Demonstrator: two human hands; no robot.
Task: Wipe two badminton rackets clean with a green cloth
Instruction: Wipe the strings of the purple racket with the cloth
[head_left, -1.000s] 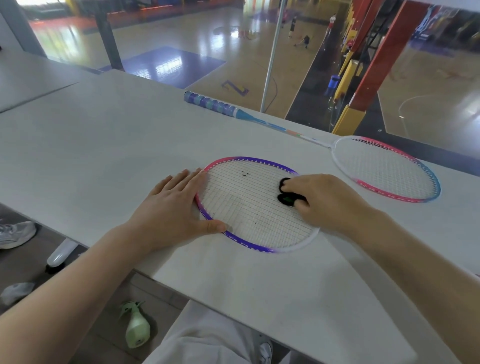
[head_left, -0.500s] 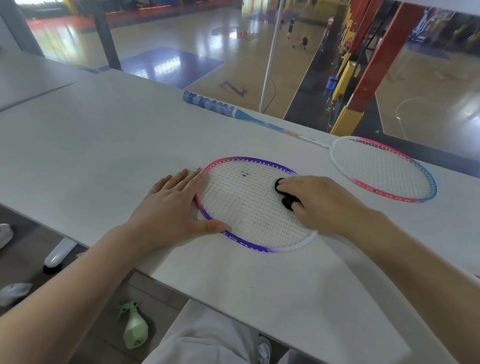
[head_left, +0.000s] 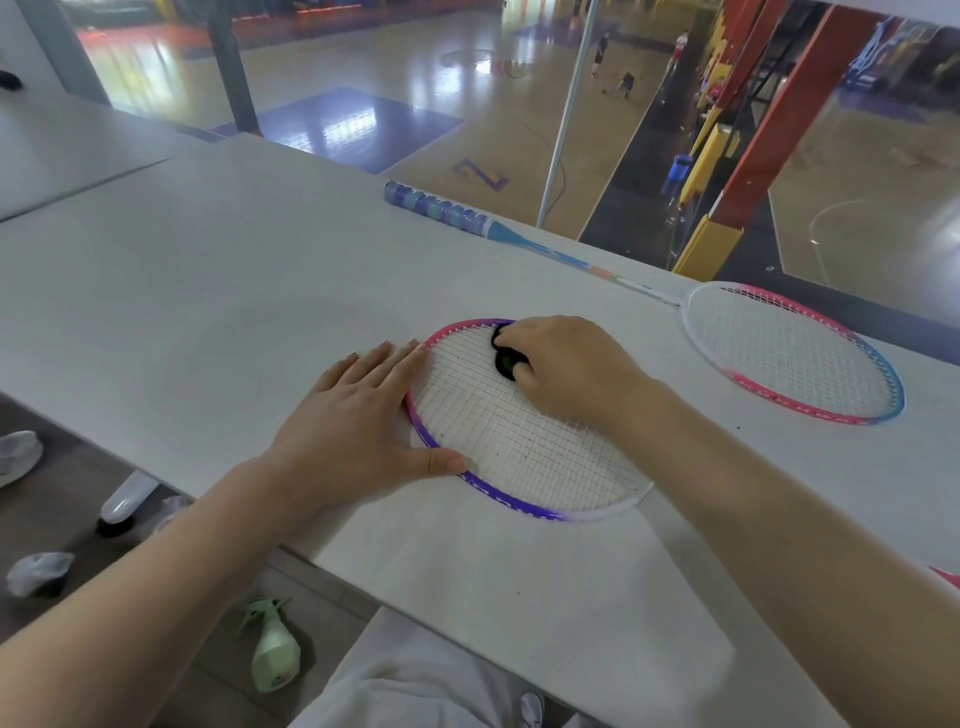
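- The near racket (head_left: 524, 447) lies flat on the pale table (head_left: 208, 291), its pink-to-purple frame just in from the near edge and its strings facing up.
- The left hand (head_left: 358, 426) lies flat and relaxed on the table against the left side of that frame, fingers straight along the rim and the thumb resting on the near-left rim, pinning the head in place and grasping nothing.
- The right hand (head_left: 566, 369) is curled around a small bunched green cloth (head_left: 505, 364), which looks dark here, and presses it on the strings at the far rim of the head.
- Progress, as I judge it: the first racket is mid-wipe. Small dark specks show on the strings toward the near side, so that part likely needs more passes. The frame and shaft may also remain.
- The far racket (head_left: 789, 353) lies to the right and farther back, well apart from both hands. Nothing shows whether it has been wiped; I take it as the half left to do.
- Axis of the near racket: the oval head runs from far-left to near-right. Its shaft and handle are hidden under the right forearm, so its pointing end cannot be confirmed.
- Axis of the far racket: the long axis runs left-far to right-near, with the taped handle (head_left: 436, 208) pointing far-left along the table's far edge and the head toward the right.
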